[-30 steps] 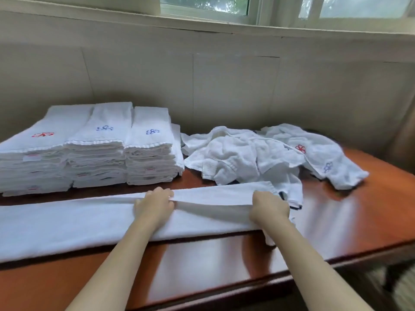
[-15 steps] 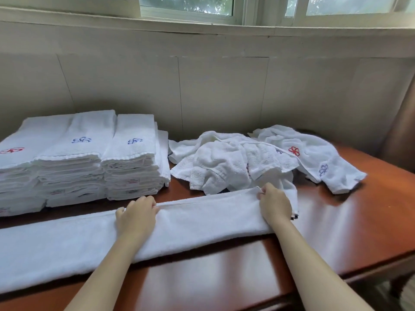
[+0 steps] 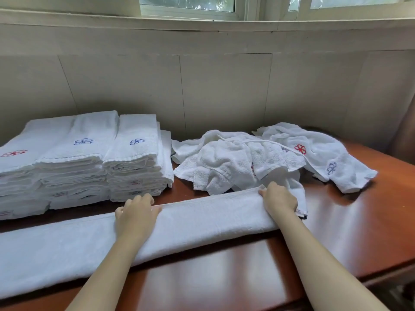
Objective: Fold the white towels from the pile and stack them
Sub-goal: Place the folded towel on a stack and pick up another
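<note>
**Both hands grip a long folded towel (image 3: 202, 218) at the table's (image 3: 350, 232) front**

The towel lies as a long, narrow white strip across the near part of the red-brown table. It runs from the left border of the view, slanting slightly away, to its end under the right hand (image 3: 279, 199).

The left hand (image 3: 137, 217) lies on top of the strip near its middle. Its fingers are bent down over the far edge and its thumb is laid along that edge. The right hand sits at the strip's right end, fingers likewise curled over the far edge, so both hands are closed on the towel. Both forearms reach in from the bottom of the view and are bare. A small tag (image 3: 299, 212) peeks out at the strip's end, just beside the right wrist.

Behind the right hand lies the pile (image 3: 238, 162) of crumpled white towels. Its near folds touch the strip's far edge. One towel spreads off to the right, with a red flower mark (image 3: 300, 149) and a blue one (image 3: 332, 168).

At far left stand three stacks (image 3: 78, 167) of folded towels, side by side and touching, near the pile but apart from it. The leftmost top carries a red mark (image 3: 14, 153), and the other two carry blue marks. Small labels show on some front folds.

A pale panelled wall (image 3: 224, 86) rises behind the table, with a window (image 3: 188, 5) above it.
</note>
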The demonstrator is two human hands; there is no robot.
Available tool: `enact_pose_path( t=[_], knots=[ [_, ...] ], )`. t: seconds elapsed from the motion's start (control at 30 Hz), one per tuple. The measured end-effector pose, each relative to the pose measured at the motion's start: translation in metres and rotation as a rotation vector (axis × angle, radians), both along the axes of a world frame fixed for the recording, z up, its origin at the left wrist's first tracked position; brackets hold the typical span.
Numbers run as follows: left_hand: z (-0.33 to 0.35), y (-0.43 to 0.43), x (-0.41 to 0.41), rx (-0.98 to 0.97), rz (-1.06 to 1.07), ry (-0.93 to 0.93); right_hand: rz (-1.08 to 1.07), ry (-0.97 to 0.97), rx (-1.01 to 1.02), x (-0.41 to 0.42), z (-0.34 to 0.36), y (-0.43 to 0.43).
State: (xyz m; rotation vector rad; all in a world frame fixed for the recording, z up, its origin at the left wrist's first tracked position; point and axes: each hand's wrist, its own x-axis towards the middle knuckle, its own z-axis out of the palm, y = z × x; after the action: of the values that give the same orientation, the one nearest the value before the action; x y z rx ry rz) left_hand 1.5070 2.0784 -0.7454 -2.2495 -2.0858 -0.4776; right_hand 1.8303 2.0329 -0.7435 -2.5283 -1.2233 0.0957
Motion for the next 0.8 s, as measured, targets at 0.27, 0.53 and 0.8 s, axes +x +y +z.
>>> enact_pose_path(
  t=[0.27, 0.53, 0.8],
  knots=[
    [0.006, -0.036, 0.036, -0.25, -0.175, -0.024, 0.189, -0.376, 0.079, -0.063, 0.008, -0.009],
    [-0.015, -0.039, 0.037, -0.368, -0.196, 0.051, 0.641, -0.117, -0.184, -0.14, -0.014, -0.023],
    [-0.007, -0.039, -0.006, -0.371, -0.169, 0.127, 0.557, -0.007, -0.28, -0.1, -0.014, -0.024]
  ],
)
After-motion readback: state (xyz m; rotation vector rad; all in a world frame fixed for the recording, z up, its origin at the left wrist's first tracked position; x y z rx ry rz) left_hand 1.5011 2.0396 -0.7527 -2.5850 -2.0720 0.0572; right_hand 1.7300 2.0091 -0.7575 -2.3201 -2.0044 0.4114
